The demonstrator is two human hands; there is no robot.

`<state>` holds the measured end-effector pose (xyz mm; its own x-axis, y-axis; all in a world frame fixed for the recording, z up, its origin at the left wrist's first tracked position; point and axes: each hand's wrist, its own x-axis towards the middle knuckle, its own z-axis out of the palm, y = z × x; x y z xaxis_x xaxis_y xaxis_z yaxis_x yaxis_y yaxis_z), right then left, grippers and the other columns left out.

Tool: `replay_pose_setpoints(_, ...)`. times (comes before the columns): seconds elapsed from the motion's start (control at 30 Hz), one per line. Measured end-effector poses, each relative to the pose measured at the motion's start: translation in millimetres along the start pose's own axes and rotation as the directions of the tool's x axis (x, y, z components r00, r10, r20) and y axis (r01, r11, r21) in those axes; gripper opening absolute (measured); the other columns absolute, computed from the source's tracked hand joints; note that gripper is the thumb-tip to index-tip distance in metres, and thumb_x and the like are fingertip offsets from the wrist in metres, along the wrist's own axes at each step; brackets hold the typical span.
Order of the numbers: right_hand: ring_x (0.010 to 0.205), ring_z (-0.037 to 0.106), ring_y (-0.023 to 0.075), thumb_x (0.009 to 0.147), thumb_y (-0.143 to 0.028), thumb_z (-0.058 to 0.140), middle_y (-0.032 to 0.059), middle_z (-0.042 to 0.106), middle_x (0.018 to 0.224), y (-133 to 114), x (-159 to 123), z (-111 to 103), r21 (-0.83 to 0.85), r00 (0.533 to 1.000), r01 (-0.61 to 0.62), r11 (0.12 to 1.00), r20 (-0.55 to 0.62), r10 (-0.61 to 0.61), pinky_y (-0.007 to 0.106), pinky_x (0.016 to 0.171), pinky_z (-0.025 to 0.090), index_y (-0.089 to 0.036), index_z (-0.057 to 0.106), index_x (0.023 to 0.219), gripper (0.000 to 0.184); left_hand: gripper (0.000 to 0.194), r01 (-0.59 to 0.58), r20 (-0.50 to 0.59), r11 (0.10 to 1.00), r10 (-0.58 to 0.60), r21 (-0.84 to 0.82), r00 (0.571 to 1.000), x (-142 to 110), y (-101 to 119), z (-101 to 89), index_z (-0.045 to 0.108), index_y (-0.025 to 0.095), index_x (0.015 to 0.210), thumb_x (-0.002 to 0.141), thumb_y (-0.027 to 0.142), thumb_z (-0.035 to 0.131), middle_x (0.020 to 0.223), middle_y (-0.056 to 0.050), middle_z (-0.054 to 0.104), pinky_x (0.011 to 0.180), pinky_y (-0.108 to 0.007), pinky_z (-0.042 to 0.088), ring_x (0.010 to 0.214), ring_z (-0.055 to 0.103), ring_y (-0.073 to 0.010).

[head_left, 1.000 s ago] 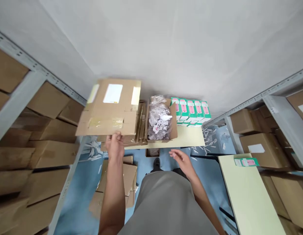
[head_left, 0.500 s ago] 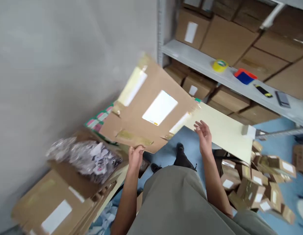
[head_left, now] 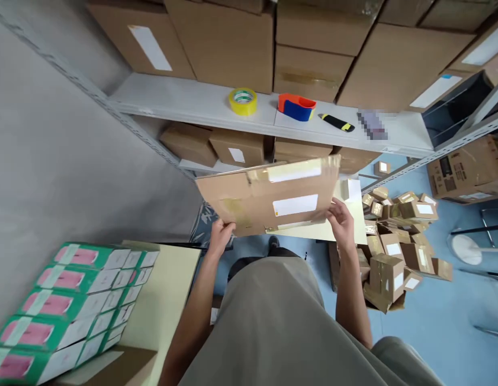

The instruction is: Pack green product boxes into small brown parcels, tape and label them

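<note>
A flattened cardboard box (head_left: 255, 201) with white labels and strips of brown tape hangs in the air in front of my body, tilted. My left hand (head_left: 221, 236) pinches its lower left edge, thumb on the near face. At the right edge my right hand (head_left: 341, 222) grips it, fingers closed around the board. Part of a pale tabletop (head_left: 356, 214) shows behind and to the right of the cardboard.
A metal shelf (head_left: 200, 102) ahead carries cartons, a yellow tape roll (head_left: 243, 102), a red-blue holder (head_left: 297, 107) and a box cutter (head_left: 336, 123). Green-and-pink boxes (head_left: 51, 303) stand at left on a pale table (head_left: 168, 284). Small cartons (head_left: 388, 273) pile on the floor at right.
My view has swung right toward the shelf. The cardboard has turned and come round with my left hand. My right hand, free and apart from it before, now holds its right edge.
</note>
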<state>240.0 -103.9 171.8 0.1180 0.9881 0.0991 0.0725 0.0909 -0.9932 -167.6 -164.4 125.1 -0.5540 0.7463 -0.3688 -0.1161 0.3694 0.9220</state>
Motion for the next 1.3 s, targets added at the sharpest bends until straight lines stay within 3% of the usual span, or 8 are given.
replay_pose_setpoints(0.1,0.105,0.077,0.0274,0.086,-0.038,0.073,0.0089,0.081,0.11,33.6,32.4,-22.0,-0.113,0.998,-0.048,0.992,-0.033,0.045,0.047,0.104,0.062,-0.023,0.073,0.116,0.034,0.016,-0.037,0.122,0.992,0.022,0.117,0.992,25.8,9.2,61.9,0.065,0.023,0.075,0.065,0.011,0.071,0.075,-0.001,0.069,0.082,-0.032,0.06,0.092,0.073,-0.0266)
replay_pose_setpoints(0.2,0.099,0.074,0.0284,0.08,-0.037,0.064,0.0097,0.079,0.101,73.2,45.6,-33.7,-0.265,0.989,-0.116,0.957,-0.119,0.086,0.047,0.102,0.061,-0.023,0.069,0.101,0.026,0.025,-0.126,0.191,0.992,0.118,0.029,0.974,40.4,8.1,110.9,0.07,0.024,0.095,0.073,0.013,0.073,0.103,-0.006,0.081,0.111,-0.041,0.06,0.119,0.076,-0.0294)
replay_pose_setpoints(0.37,0.113,0.074,0.0355,0.081,-0.045,0.056,0.0182,0.081,0.108,120.2,39.5,-38.1,-0.386,0.956,-0.282,0.878,-0.184,0.227,0.055,0.112,0.056,-0.022,0.069,0.107,0.037,0.055,-0.115,0.273,0.992,0.122,-0.043,0.954,48.3,-9.9,150.1,0.068,0.024,0.129,0.076,0.012,0.075,0.147,-0.015,0.072,0.13,-0.049,0.049,0.149,0.064,-0.0307)
replay_pose_setpoints(0.63,0.123,0.071,0.0308,0.09,-0.05,0.059,0.0131,0.081,0.125,115.8,34.0,-28.0,-0.278,0.966,-0.255,0.926,-0.027,0.258,0.052,0.119,0.054,-0.023,0.071,0.124,0.045,0.053,-0.148,0.378,0.987,0.162,-0.065,0.912,51.0,-6.4,163.9,0.07,0.022,0.139,0.087,0.02,0.076,0.155,-0.015,0.07,0.134,-0.045,0.044,0.155,0.06,-0.0306)
replay_pose_setpoints(0.83,0.121,0.072,0.0323,0.093,-0.054,0.062,0.0158,0.081,0.126,98.2,21.9,-13.9,-0.271,0.942,-0.282,0.92,0.103,0.319,0.052,0.113,0.06,-0.024,0.074,0.116,0.04,0.036,-0.176,0.342,0.984,0.178,-0.037,0.923,54.9,7.3,170.9,0.077,0.021,0.128,0.092,0.025,0.076,0.143,-0.014,0.077,0.132,-0.049,0.047,0.145,0.067,-0.0329)
replay_pose_setpoints(0.93,0.127,0.073,0.0312,0.097,-0.057,0.062,0.0142,0.08,0.138,94.3,22.7,-19.6,-0.225,0.931,-0.314,0.922,0.119,0.346,0.053,0.117,0.059,-0.024,0.076,0.129,0.049,0.027,-0.154,0.321,0.988,0.147,-0.002,0.936,51.4,10.1,162.7,0.078,0.021,0.12,0.098,0.035,0.077,0.135,-0.013,0.079,0.125,-0.047,0.054,0.136,0.072,-0.0315)
replay_pose_setpoints(1.13,0.143,0.072,0.0338,0.101,-0.085,0.056,0.0177,0.07,0.16,88.8,49.2,-33.4,-0.025,0.899,-0.436,0.899,0.013,0.437,0.055,0.12,0.059,-0.024,0.073,0.146,0.078,0.053,-0.089,0.378,0.996,0.086,-0.008,0.922,30.8,8.2,142.7,0.075,0.022,0.131,0.092,0.055,0.088,0.148,-0.015,0.075,0.117,-0.044,0.059,0.139,0.072,-0.0333)
replay_pose_setpoints(1.3,0.14,0.074,0.0355,0.095,-0.089,0.066,0.015,0.075,0.155,75.1,65.6,-15.7,-0.043,0.88,-0.453,0.89,0.137,0.454,0.056,0.118,0.062,-0.024,0.074,0.149,0.085,0.068,-0.157,0.456,0.987,0.121,0.041,0.882,24.2,14.3,140.0,0.072,0.024,0.141,0.085,0.057,0.093,0.155,-0.017,0.072,0.112,-0.046,0.063,0.142,0.07,-0.0377)
